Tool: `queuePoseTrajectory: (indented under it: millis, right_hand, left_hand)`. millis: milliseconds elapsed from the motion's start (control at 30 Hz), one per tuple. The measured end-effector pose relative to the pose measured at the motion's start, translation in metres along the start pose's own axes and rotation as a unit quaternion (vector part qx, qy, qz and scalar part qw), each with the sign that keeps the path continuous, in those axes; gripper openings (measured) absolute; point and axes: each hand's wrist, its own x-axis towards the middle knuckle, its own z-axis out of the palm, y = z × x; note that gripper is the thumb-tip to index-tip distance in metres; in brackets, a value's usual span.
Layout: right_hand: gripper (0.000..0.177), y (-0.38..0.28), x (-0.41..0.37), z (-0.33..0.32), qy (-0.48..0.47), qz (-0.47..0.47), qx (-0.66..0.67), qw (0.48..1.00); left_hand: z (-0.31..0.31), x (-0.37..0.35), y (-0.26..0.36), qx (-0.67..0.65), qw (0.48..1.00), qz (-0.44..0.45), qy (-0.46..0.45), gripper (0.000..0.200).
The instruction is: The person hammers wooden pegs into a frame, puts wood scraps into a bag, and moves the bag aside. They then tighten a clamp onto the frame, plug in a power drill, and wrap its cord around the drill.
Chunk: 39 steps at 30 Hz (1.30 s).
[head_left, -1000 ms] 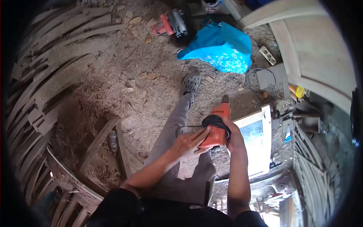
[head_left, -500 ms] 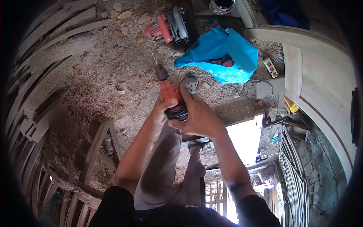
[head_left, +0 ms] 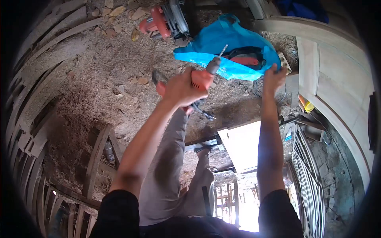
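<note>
My left hand (head_left: pixel 181 90) is wrapped round the body of a red power drill (head_left: pixel 203 80). A silvery spiral bit points up and to the right from its chuck, over the edge of a bright blue bag (head_left: pixel 210 37). Below the drill hangs a dark cord with a plug (head_left: pixel 207 115). At the bag's right side, my right hand (head_left: pixel 274 80) pinches the rim and holds the mouth apart. Inside the bag lies a red and black tool (head_left: pixel 245 60), partly covered by the fabric.
A red circular saw (head_left: pixel 162 22) rests on the debris-strewn ground beyond the bag. Beside the bag is a power strip (head_left: pixel 284 63), partly hidden. Wooden panels (head_left: pixel 337 75) stand on the right, and curved-looking timber slats (head_left: pixel 43 67) line the left. A bright white board (head_left: pixel 244 146) lies near my foot.
The drill has moved right towards the bag and turned, now in my left hand alone. My right hand has left it and taken hold of the bag's rim, whose mouth is wider.
</note>
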Motion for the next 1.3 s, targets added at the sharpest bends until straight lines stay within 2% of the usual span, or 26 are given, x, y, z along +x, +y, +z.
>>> queuePoseTrajectory:
  millis: [33,100,167,233,300,333,367,467,533,567,600,633,667,733,767,800,833,867,933,967,1000,1033,1133,1167,1267,1300]
  right_hand:
    - [0.028,0.012,-0.010,-0.009,0.025,0.023,0.038,0.999]
    - [0.029,0.037,-0.032,-0.018,0.038,0.074,0.071,0.994]
    - [0.031,0.046,-0.045,-0.027,0.052,0.131,0.107,0.984]
    - [0.031,0.052,-0.053,-0.039,0.020,0.215,0.261,0.941]
    - [0.030,0.060,-0.057,-0.040,0.025,0.224,0.272,0.936]
    - [0.028,0.058,-0.058,-0.038,0.022,0.226,0.283,0.932]
    - [0.026,0.058,-0.059,-0.037,0.034,0.216,0.284,0.934]
    - [0.024,0.048,-0.059,-0.042,0.027,0.224,0.276,0.934]
    - [0.033,0.033,-0.058,-0.058,0.009,0.251,0.327,0.911]
    - [0.041,0.028,-0.056,-0.065,-0.029,0.176,0.100,0.979]
    - [0.051,0.024,-0.052,-0.073,-0.069,0.089,-0.133,0.985]
    - [0.065,0.014,-0.040,-0.085,-0.183,0.186,-0.126,0.957]
    - [0.065,0.018,-0.040,-0.084,-0.186,0.189,-0.126,0.956]
    - [0.072,0.027,-0.032,-0.075,-0.063,0.026,-0.263,0.962]
    - [0.072,0.030,-0.025,-0.068,-0.063,0.029,-0.260,0.963]
    - [0.070,0.031,-0.016,-0.060,-0.084,-0.088,-0.296,0.948]
    - [0.069,0.031,-0.010,-0.051,-0.104,-0.206,-0.326,0.917]
    - [0.069,0.031,-0.006,-0.038,-0.104,-0.206,-0.322,0.918]
    - [0.052,0.029,-0.002,-0.010,-0.093,-0.467,-0.303,0.825]
    - [0.052,0.025,-0.002,0.004,-0.090,-0.469,-0.299,0.826]
    - [0.044,0.021,-0.003,0.017,-0.196,-0.460,-0.296,0.814]
    - [0.037,0.014,-0.004,0.022,-0.301,-0.445,-0.292,0.791]
    - [0.029,0.003,0.005,0.028,-0.337,-0.391,-0.262,0.816]
    - [0.028,0.008,0.006,0.034,-0.297,-0.412,-0.220,0.832]
    - [0.025,-0.005,0.021,0.044,-0.303,-0.388,-0.209,0.845]
    - [0.023,-0.015,0.025,0.036,-0.208,-0.339,-0.107,0.911]
  left_hand:
    - [0.001,0.012,0.009,-0.002,1.000,0.003,-0.004,0.070]
    - [-0.001,0.038,0.029,0.138,0.983,0.117,0.043,0.067]
    - [-0.010,0.062,0.052,0.247,0.955,0.163,0.024,0.063]
    - [-0.019,0.088,0.084,0.314,0.931,0.185,0.007,0.060]
    - [-0.024,0.108,0.119,0.469,0.845,0.165,-0.196,0.049]
    - [-0.021,0.113,0.132,0.477,0.840,0.169,-0.195,0.049]
    - [-0.012,0.115,0.145,0.517,0.796,0.185,-0.255,0.045]
    - [0.015,0.109,0.171,0.582,0.722,0.209,-0.311,0.048]
    - [0.027,0.100,0.177,0.572,0.728,0.209,-0.315,0.049]
    - [0.032,0.096,0.179,0.573,0.729,0.208,-0.312,0.049]
    - [0.037,0.091,0.181,0.574,0.729,0.207,-0.310,0.049]
    - [0.040,0.092,0.175,0.585,0.737,0.199,-0.273,0.049]
    - [0.039,0.085,0.174,0.595,0.744,0.192,-0.236,0.049]
    - [0.028,0.068,0.177,0.641,0.687,0.169,-0.298,0.078]
    - [0.017,0.064,0.168,0.629,0.714,0.153,-0.267,0.066]
    - [0.005,0.058,0.160,0.616,0.740,0.135,-0.234,0.055]
    - [-0.005,0.049,0.155,0.618,0.739,0.130,-0.234,0.055]
    - [-0.015,0.039,0.152,0.625,0.741,0.122,-0.210,0.051]
    - [-0.034,0.028,0.132,0.633,0.744,0.109,-0.183,0.047]
    - [-0.043,0.025,0.116,0.596,0.781,0.116,-0.145,0.050]
    - [-0.048,0.023,0.102,0.556,0.815,0.123,-0.108,0.054]
    - [-0.057,0.014,0.109,0.554,0.812,0.090,-0.159,0.056]
    - [-0.067,0.007,0.081,0.549,0.819,0.053,-0.160,0.057]
    - [-0.068,0.007,0.073,0.544,0.822,0.051,-0.160,0.057]
    - [-0.065,0.008,0.054,0.538,0.823,0.031,-0.179,0.063]
    - [-0.062,0.011,0.046,0.525,0.831,0.052,-0.175,0.066]
